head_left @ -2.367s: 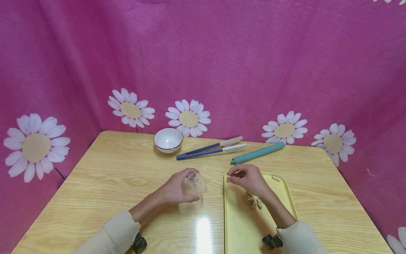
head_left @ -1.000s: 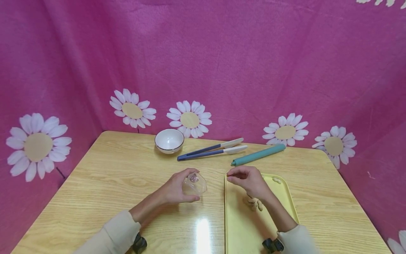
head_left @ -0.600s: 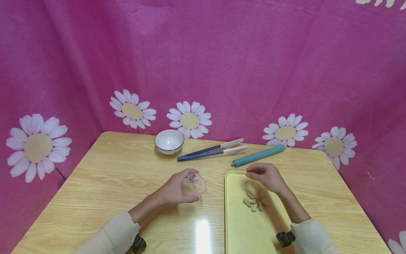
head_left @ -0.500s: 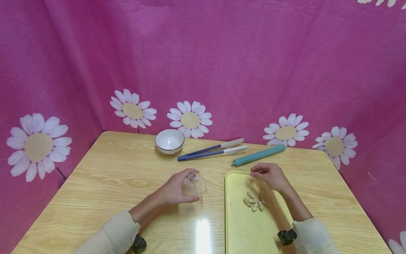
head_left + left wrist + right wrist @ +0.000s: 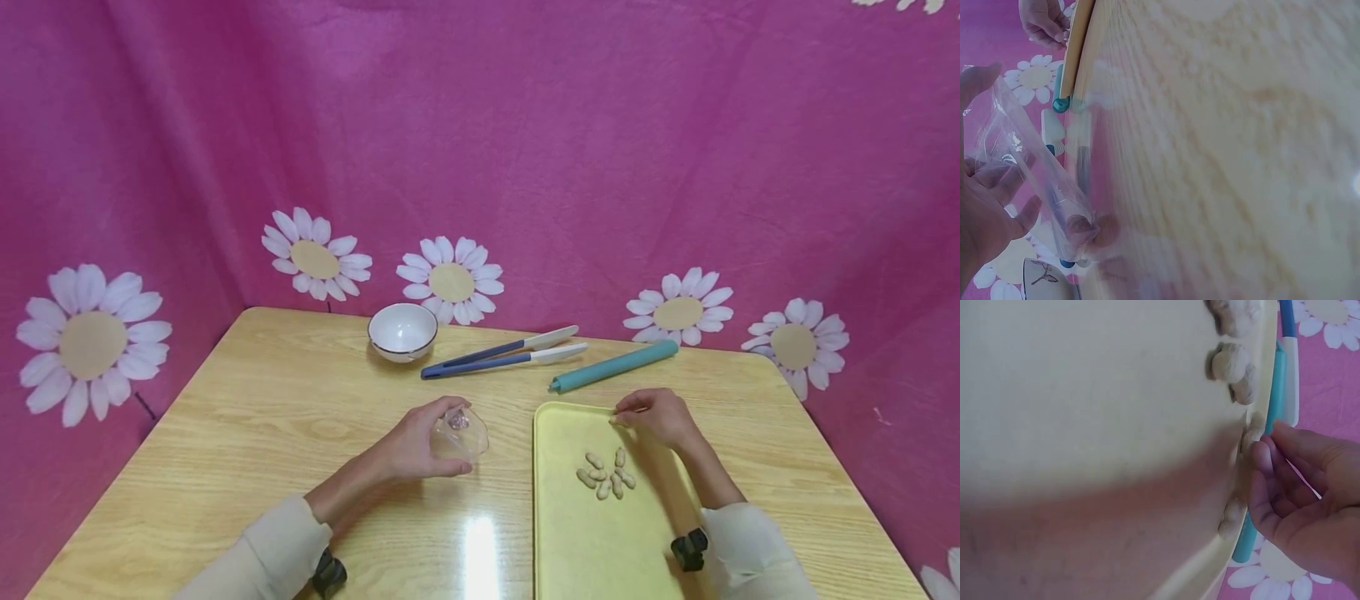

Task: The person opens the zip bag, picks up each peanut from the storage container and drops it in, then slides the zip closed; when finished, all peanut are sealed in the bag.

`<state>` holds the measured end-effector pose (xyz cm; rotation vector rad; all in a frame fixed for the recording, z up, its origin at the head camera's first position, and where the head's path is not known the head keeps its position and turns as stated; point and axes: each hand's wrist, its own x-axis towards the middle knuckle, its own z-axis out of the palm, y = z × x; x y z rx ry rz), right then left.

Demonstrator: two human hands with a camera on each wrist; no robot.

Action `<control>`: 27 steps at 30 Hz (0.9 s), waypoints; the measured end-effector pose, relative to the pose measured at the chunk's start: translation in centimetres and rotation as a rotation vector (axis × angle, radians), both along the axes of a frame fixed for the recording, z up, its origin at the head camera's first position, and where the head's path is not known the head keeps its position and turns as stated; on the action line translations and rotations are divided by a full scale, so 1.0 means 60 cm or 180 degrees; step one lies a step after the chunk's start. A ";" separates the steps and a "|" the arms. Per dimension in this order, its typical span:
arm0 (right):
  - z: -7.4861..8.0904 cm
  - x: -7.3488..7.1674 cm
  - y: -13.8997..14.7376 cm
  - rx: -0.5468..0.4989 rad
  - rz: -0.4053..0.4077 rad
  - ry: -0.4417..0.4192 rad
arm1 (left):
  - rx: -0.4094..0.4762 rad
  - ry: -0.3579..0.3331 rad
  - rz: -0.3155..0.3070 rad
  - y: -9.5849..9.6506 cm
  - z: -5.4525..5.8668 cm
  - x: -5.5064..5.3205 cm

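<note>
My left hand (image 5: 408, 442) grips a clear see-through vessel (image 5: 467, 443) with an uneven edge, thumb and fingers spread round its sides. In the left wrist view this vessel (image 5: 1029, 159) hangs close to the tabletop; its exact kind is hard to tell. At the far side of the yellow tray (image 5: 573, 542), my right hand (image 5: 663, 418) pinches a peanut (image 5: 1251, 440) between thumb and fingertips. Several other peanuts (image 5: 603, 482) lie loosely grouped in the tray's middle. Another peanut (image 5: 1231, 519) rests by the rim under the hand.
Along the table's back stand a white bowl (image 5: 402, 329), blue-and-white tongs (image 5: 487, 362) lying spread, and a teal stick-shaped tool (image 5: 615, 367) just beyond the tray. A pink flowered cloth (image 5: 510, 150) rises behind the table.
My right hand has moved right along the tray's far side, uncovering the group of peanuts. The left hand stays where it was, holding the clear vessel.
</note>
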<state>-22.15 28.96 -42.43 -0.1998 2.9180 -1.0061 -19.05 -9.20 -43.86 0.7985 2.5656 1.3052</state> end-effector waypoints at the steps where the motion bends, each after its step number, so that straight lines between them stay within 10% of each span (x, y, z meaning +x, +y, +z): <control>1: -0.001 0.000 0.002 0.0012 -0.0025 -0.0017 | 0.0008 0.0010 -0.0009 0.000 0.000 0.000; 12: -0.016 0.002 0.002 0.0075 -0.0162 -0.0033 | 0.0003 -0.0018 -0.0016 0.002 0.005 0.000; 27: 0.026 0.021 -0.080 -0.0231 0.0320 0.0256 | 0.0016 -0.0087 -0.0004 0.003 0.003 -0.001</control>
